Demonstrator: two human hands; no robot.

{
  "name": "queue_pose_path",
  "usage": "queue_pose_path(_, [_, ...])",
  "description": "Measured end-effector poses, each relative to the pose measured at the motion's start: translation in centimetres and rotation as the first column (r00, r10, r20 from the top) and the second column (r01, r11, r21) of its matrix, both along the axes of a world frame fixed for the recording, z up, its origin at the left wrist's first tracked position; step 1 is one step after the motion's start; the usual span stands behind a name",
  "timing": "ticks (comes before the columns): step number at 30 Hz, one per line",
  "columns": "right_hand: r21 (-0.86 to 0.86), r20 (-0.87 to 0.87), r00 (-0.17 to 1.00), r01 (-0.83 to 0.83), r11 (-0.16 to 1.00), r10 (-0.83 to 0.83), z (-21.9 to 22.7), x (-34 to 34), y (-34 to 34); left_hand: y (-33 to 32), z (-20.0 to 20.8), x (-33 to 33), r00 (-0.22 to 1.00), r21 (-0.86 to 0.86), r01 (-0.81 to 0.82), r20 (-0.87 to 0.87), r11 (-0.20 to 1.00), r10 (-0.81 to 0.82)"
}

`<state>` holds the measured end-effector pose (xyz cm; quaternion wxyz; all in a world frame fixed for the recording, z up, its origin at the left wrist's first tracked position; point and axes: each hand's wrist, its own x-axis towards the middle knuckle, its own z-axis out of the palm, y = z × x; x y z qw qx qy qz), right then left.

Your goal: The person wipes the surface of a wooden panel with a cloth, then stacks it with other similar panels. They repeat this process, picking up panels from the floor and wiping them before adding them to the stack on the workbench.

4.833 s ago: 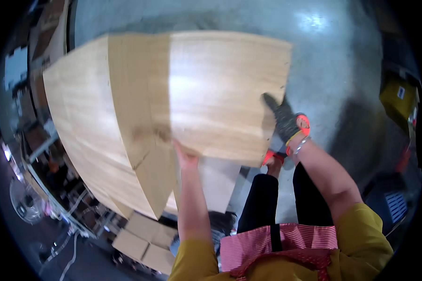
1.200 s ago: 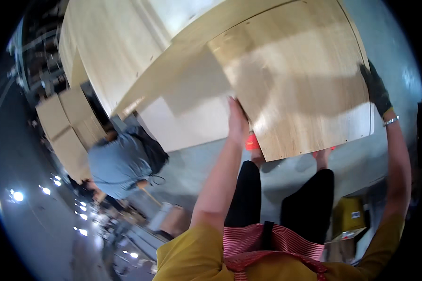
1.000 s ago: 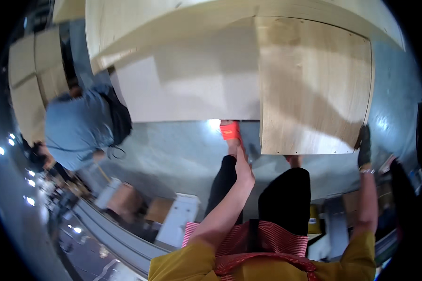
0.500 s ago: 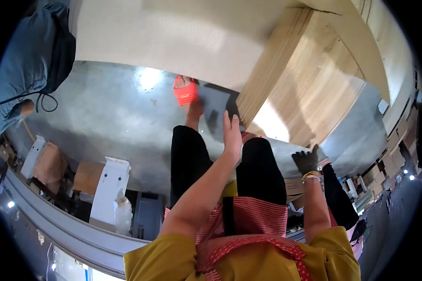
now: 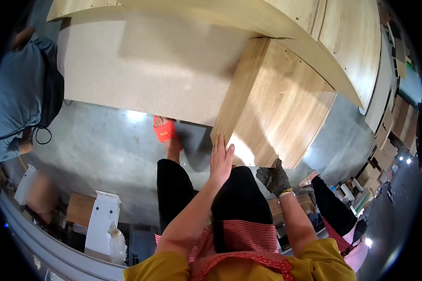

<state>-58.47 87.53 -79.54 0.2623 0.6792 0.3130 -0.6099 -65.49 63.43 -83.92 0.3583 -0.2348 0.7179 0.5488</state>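
A stack of light wood-grain boards stands in front of me, its layered edges showing on the left side. My bare left hand rests against the near left corner of this stack, fingers stretched along its side and thumb by the near edge. On my right hand is a dark work glove. Its thumb lies over the near edge of the top board, while the fingers bend below that edge, partly hidden.
A large pale panel lies left of the stack, and a curved wood-grain board runs behind it. At far left, a person in blue bends over. Another person's black-clad leg is at right. Cardboard lies lower left.
My left hand has come from the air onto the stack's near left corner. My right hand has shifted left along the near edge. The whole view has moved.
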Motion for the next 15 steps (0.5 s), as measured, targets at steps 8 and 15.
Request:
queue_pose_path(8, [0.396, 0.197, 0.881, -0.472, 0.787, 0.429, -1.7, 2.0, 13.9, 0.2, -3.2, -6.4, 0.927, 0.254, -0.375, 0.089, 0.892, 0.365])
queue_pose_path(15, [0.688, -0.144, 0.78, -0.364, 0.628, 0.609, -5.3, -5.1, 29.0, 1.2, -8.4, -22.9, 0.969, 0.478, -0.248, 0.119, 0.842, 0.218])
